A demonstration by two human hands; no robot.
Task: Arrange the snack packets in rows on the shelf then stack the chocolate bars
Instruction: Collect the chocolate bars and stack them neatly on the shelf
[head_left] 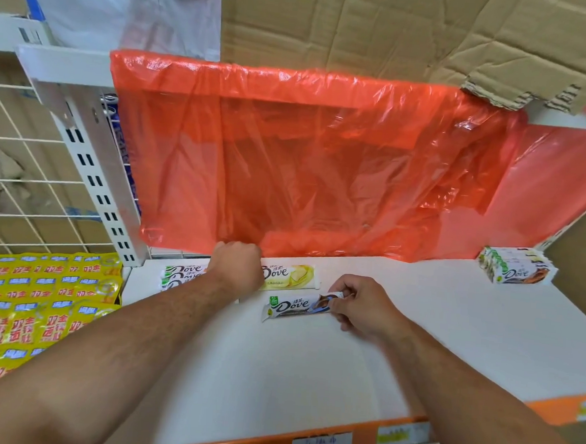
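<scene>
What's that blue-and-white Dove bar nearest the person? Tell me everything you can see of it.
The blue-and-white Dove bar is a long, slim chocolate bar in a glossy wrapper. It has a green badge at its left end, dark Dove script in the middle and a brown chocolate picture toward the right. It looks sealed. It lies flat on the white shelf, lengthwise left to right and slightly tilted, just in front of a yellow Dove bar. The right hand pinches its right end.

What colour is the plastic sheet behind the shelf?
The plastic sheet is orange-red; head view.
</scene>
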